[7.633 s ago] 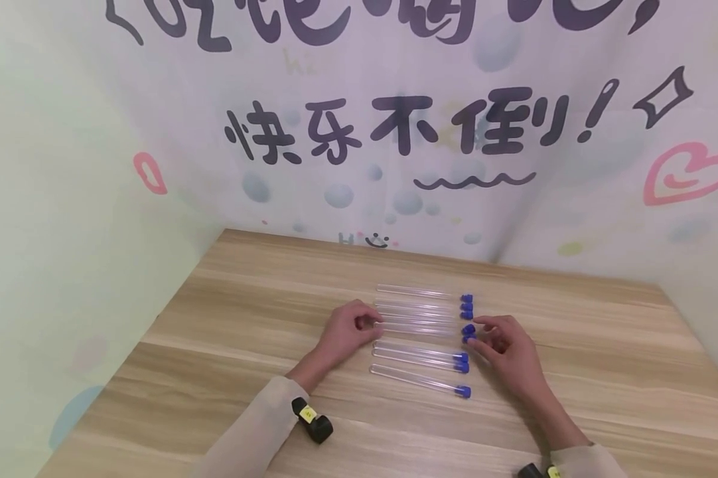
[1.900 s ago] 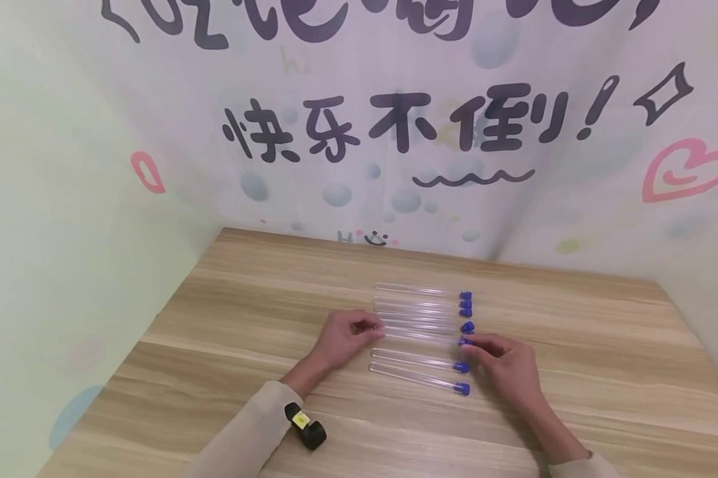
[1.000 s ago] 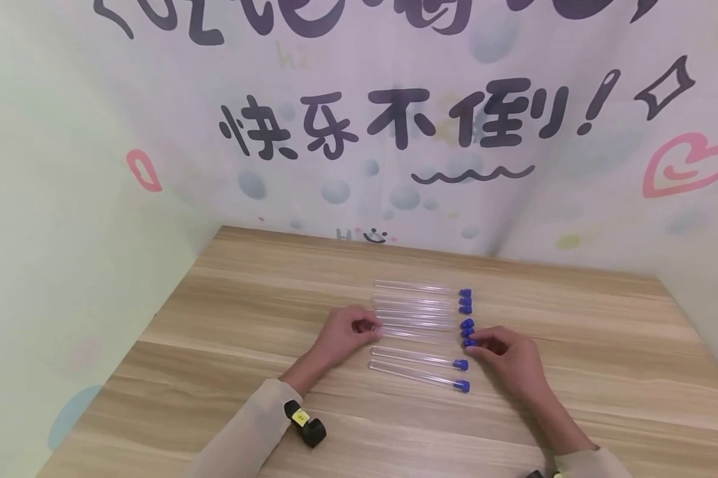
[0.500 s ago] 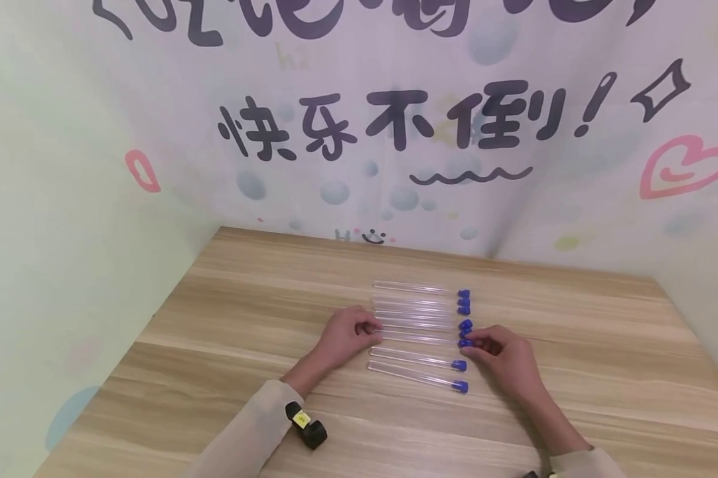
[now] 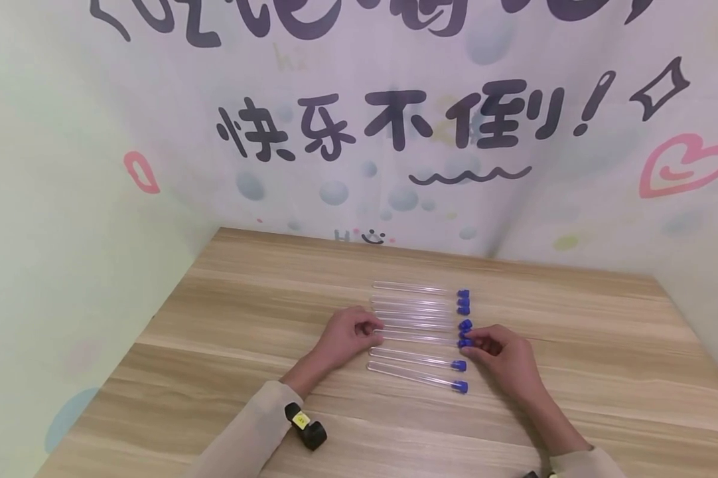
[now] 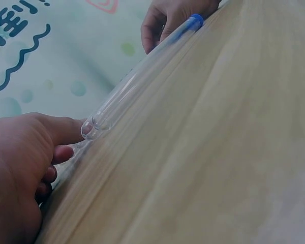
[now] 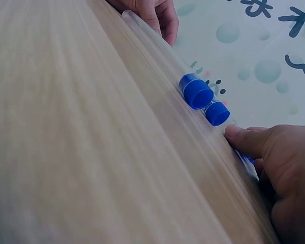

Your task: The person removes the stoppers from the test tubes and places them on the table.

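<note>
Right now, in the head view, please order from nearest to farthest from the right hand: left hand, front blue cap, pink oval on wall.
1. Front blue cap: just left of the right hand.
2. Left hand: at the left ends of the tubes.
3. Pink oval: far left, on the wall.

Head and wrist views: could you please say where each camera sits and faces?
Head: head-worn, facing forward and down at clear tubes; left hand, right hand, sleeves show.
Left wrist: worn there, facing a blue cap along the tubes.
Right wrist: worn there, facing back toward a tube's rounded end.
Both wrist views share both hands and tubes.
</note>
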`<state>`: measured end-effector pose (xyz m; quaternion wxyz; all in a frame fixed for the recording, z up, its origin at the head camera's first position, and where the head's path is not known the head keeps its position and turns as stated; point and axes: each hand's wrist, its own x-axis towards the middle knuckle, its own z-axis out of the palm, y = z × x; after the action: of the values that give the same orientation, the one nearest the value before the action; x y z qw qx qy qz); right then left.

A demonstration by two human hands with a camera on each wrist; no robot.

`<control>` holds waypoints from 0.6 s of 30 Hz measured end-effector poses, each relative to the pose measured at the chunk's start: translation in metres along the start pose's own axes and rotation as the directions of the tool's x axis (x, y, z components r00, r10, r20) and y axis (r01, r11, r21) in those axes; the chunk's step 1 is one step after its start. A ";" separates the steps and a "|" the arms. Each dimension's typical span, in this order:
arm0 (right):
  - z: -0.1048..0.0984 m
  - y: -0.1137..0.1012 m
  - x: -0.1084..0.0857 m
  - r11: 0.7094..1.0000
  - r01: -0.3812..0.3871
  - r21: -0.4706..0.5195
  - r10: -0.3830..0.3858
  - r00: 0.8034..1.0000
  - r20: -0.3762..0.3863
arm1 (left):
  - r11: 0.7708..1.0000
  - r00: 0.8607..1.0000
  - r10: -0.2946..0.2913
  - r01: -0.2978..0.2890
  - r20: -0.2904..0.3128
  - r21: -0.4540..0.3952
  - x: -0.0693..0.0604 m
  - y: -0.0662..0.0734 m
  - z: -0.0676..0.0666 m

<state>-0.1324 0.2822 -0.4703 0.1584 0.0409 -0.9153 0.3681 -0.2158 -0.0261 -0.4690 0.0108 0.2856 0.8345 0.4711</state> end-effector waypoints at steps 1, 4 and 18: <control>0.000 0.000 0.000 1.000 -0.001 0.000 0.001 1.000 0.000 | 1.000 1.000 -0.002 0.002 -0.001 -0.005 0.000 0.000 0.000; 0.000 -0.001 0.000 1.000 -0.008 -0.007 0.008 1.000 0.001 | 1.000 1.000 -0.007 0.007 -0.006 -0.023 -0.001 0.001 -0.001; -0.001 -0.002 0.000 0.999 -0.032 -0.009 0.032 0.999 -0.002 | 0.999 1.000 0.005 -0.006 -0.012 -0.043 -0.001 0.002 -0.001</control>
<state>-0.1315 0.2817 -0.4683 0.1534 0.0252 -0.9174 0.3664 -0.2146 -0.0267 -0.4673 0.0106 0.2847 0.8235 0.4906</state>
